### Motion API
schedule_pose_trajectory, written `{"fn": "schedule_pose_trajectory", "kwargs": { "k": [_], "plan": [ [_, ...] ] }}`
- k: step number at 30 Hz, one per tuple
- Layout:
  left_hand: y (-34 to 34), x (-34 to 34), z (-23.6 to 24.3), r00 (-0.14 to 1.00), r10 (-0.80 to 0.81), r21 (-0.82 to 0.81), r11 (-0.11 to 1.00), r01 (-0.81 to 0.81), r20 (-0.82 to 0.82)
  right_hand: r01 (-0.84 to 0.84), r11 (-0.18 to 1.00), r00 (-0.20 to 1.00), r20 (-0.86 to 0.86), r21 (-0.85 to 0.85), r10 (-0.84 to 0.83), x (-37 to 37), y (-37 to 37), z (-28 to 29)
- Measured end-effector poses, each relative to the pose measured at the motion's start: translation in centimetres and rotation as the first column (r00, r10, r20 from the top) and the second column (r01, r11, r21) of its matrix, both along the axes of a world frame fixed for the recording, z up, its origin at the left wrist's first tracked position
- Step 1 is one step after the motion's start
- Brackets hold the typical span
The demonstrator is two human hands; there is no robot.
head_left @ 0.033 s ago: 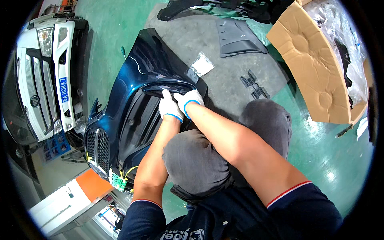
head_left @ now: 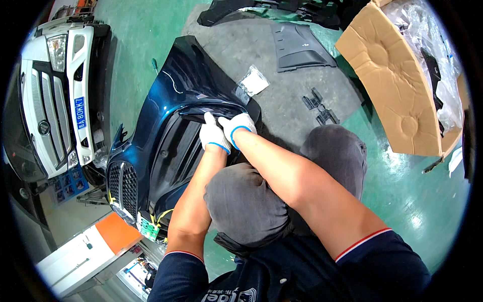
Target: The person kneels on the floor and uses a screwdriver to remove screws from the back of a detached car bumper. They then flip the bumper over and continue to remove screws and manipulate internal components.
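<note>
A glossy dark-blue car bumper (head_left: 153, 100) with a mesh grille (head_left: 123, 186) stands on the floor before me. My left hand (head_left: 214, 135), in a white knitted glove with blue cuff, presses its thumb at the rim of a dark glossy trim strip (head_left: 201, 109) along the bumper's inner edge. Right beside it, my right hand (head_left: 240, 124) in a matching glove closes around the same edge near the strip's right end. The other fingers of both hands are largely hidden. A small clear bag with white contents (head_left: 254, 80) lies just beyond.
A grey plastic panel (head_left: 304, 48) and black brackets (head_left: 321, 106) lie on a grey mat (head_left: 287, 108). An open cardboard box (head_left: 390, 80) with plastic-wrapped parts stands right. A green-handled tool (head_left: 155, 65) lies beyond the bumper. At left is a white vehicle (head_left: 75, 90).
</note>
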State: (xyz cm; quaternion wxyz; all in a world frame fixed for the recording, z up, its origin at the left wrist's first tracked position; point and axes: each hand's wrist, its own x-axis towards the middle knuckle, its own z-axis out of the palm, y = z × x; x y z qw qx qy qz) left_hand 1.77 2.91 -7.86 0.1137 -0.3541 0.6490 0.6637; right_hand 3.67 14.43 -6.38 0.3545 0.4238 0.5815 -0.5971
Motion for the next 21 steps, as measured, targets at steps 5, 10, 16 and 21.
{"fn": "schedule_pose_trajectory", "kwargs": {
  "k": [5, 10, 16, 21],
  "plan": [
    [-0.5, -0.6, -0.8, 0.998, -0.057, -0.215, 0.975, 0.06, 0.017, -0.007, 1.0, 0.999, 0.031, -0.021, 0.008, -0.3, 0.5, 0.4],
    [-2.0, -1.6, -1.2, 0.989, -0.111, -0.422, 0.895, 0.144, 0.102, -0.023, 1.0, 0.999, 0.045, -0.003, 0.023, -0.7, -0.3, 0.8],
    [1.7, -0.1, 2.3, 0.973, -0.202, -0.446, 0.865, 0.229, 0.107, -0.032, 0.999, 0.999, -0.04, 0.017, 0.032, -0.4, -0.1, -0.9],
    [-2.4, -1.6, 3.0, 0.997, -0.009, 0.288, 0.957, 0.031, -0.076, -0.145, 0.989, 0.986, -0.081, -0.024, 0.143, 0.0, 0.5, 0.7]
  ]
}}
